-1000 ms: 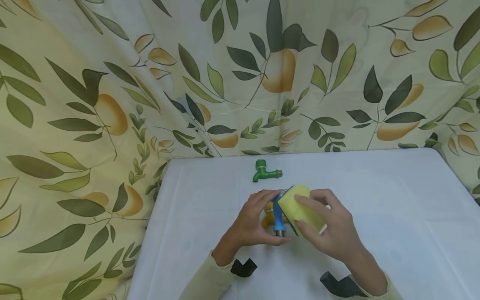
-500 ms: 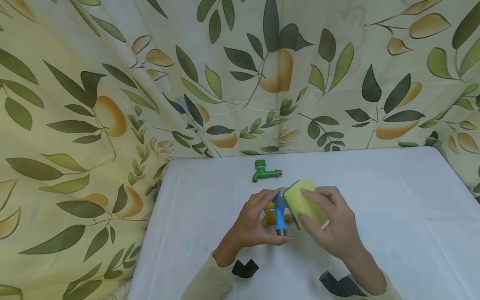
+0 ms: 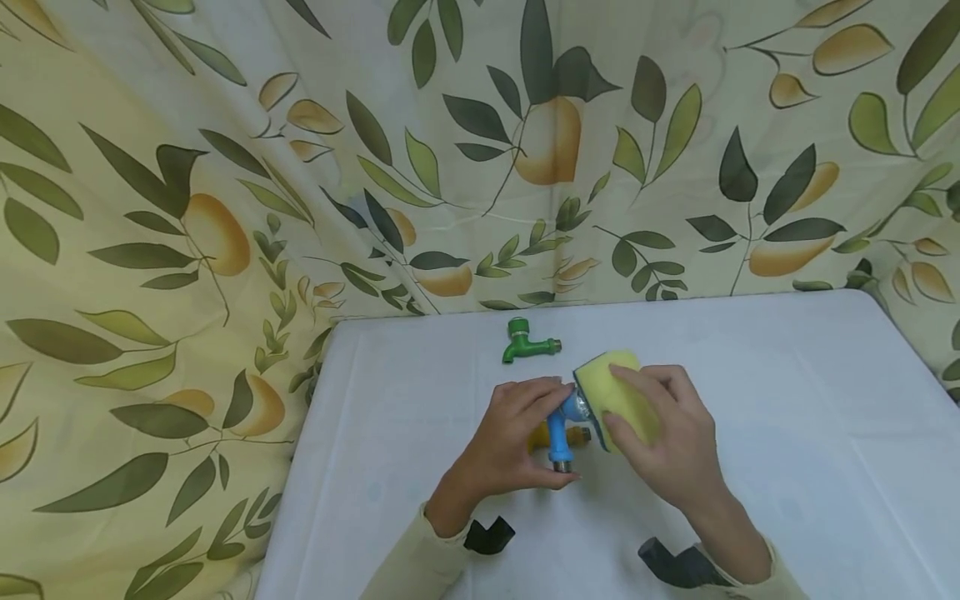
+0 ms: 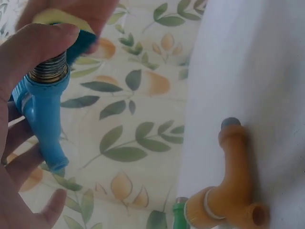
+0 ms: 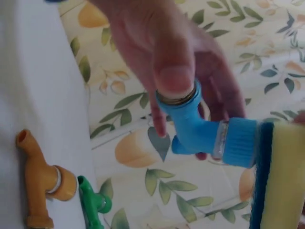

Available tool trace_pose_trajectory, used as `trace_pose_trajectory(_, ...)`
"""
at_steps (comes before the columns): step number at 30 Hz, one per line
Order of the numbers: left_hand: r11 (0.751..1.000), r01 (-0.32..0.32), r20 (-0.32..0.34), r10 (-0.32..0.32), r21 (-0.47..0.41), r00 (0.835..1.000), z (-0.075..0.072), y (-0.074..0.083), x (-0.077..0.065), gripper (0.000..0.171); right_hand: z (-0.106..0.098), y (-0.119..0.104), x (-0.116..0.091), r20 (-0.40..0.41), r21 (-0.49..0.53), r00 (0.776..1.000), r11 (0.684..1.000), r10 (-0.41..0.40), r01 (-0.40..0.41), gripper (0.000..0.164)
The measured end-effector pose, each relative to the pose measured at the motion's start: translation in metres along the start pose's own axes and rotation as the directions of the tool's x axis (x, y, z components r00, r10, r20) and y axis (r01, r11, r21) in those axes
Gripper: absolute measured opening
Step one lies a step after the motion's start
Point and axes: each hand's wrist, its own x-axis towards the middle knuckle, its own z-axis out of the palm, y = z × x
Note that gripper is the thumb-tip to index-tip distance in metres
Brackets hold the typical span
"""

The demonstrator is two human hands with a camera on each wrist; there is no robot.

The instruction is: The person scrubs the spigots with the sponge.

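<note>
L hand (image 3: 506, 440) clamped on blue tap (image 3: 558, 437), thumb over threaded end (image 3: 562, 467); R hand (image 3: 675, 446) pinches sponge (image 3: 617, 398) vs tap's knob (image 5: 240, 142).

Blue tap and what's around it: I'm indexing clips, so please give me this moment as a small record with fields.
Left hand: holds the blue tap, thumb on its threaded end
Right hand: holds a yellow sponge
Contact: sponge's dark blue backing appears to touch the tap's knob
On the white table: orange tap, partly hidden in the head view; green tap, farther back
Background: leaf-and-fruit print cloth
</note>
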Motion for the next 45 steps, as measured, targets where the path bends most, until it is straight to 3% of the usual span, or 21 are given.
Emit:
trace_pose_trajectory(2, 1.000, 0.010, 0.004, -0.010, -0.017, 1.000, -0.001, 0.001, 0.000, 0.102, -0.001, -0.001, -0.001, 0.037, 0.011, 0.999, 1.000, -0.002, 0.001, 0.054)
trace_pose_trajectory(4, 0.994, 0.043, 0.015, -0.042, -0.103, 0.999, -0.001, 0.001, -0.001, 0.104, -0.001, -0.001, -0.001, 0.050, 0.022, 0.999, 1.000, -0.012, 0.011, 0.055)
trace_pose_trajectory(9, 0.932, 0.103, 0.032, -0.098, -0.348, 0.995, 0.000, 0.003, -0.003, 0.108, 0.003, -0.002, -0.002, -0.010, 0.031, 0.999, 0.999, -0.036, 0.036, 0.044)
trace_pose_trajectory(13, 0.912, 0.095, 0.023, -0.094, -0.400, 0.995, 0.000, 0.002, -0.004, 0.109, 0.006, 0.000, -0.004, -0.040, 0.048, 0.996, 0.996, -0.075, 0.077, 0.045)
trace_pose_trajectory(15, 0.885, 0.107, 0.032, -0.104, -0.452, 0.994, 0.000, 0.002, -0.005, 0.107, 0.007, 0.001, -0.005, -0.062, 0.054, 0.997, 0.997, -0.053, 0.057, 0.047)
trace_pose_trajectory(17, 0.826, 0.121, 0.052, -0.111, -0.551, 0.992, -0.001, 0.001, -0.006, 0.104, 0.008, 0.002, -0.005, -0.066, 0.069, 0.997, 0.996, -0.049, 0.053, 0.049)
trace_pose_trajectory(19, 0.732, 0.148, 0.079, -0.129, -0.665, 0.989, -0.001, 0.000, -0.007, 0.101, 0.008, 0.001, -0.006, -0.052, 0.082, 0.996, 0.994, -0.068, 0.073, 0.051)
trace_pose_trajectory(23, 0.504, 0.179, 0.105, -0.173, -0.845, 0.979, 0.000, -0.001, -0.008, 0.104, 0.010, -0.001, -0.007, -0.036, 0.050, 0.998, 0.998, -0.045, 0.047, 0.048)
trace_pose_trajectory(26, 0.316, 0.177, 0.106, -0.230, -0.932, 0.967, 0.000, -0.001, -0.006, 0.112, 0.010, -0.005, -0.011, 0.038, 0.014, 0.999, 1.000, 0.003, -0.004, 0.052)
trace_pose_trajectory(29, 0.165, 0.148, 0.098, -0.279, -0.975, 0.955, -0.001, -0.001, -0.004, 0.113, 0.011, -0.004, -0.014, 0.076, -0.028, 0.997, 0.999, 0.031, -0.029, 0.056)
trace_pose_trajectory(32, 0.059, 0.123, 0.100, -0.304, -0.991, 0.947, -0.002, -0.001, -0.003, 0.105, 0.015, 0.000, -0.015, 0.019, -0.086, 0.996, 0.993, 0.089, -0.087, 0.054)
trace_pose_trajectory(35, -0.048, 0.093, 0.103, -0.327, -0.995, 0.939, -0.002, 0.001, -0.002, 0.094, 0.018, 0.000, -0.018, -0.051, -0.073, 0.994, 0.993, 0.092, -0.096, 0.049)
trace_pose_trajectory(38, -0.125, 0.065, 0.106, -0.353, -0.990, 0.930, -0.002, 0.005, 0.000, 0.086, 0.021, -0.001, -0.020, -0.105, -0.021, 0.994, 1.000, 0.018, -0.020, 0.048)
trace_pose_trajectory(41, -0.122, 0.050, 0.091, -0.360, -0.991, 0.929, 0.000, 0.006, 0.002, 0.083, 0.026, -0.001, -0.020, -0.166, -0.025, 0.986, 1.000, -0.019, 0.015, 0.055)
trace_pose_trajectory(45, -0.109, 0.038, 0.075, -0.359, -0.993, 0.930, 0.003, 0.005, 0.003, 0.082, 0.030, 0.000, -0.018, -0.202, -0.049, 0.977, 0.995, 0.074, -0.085, 0.047)
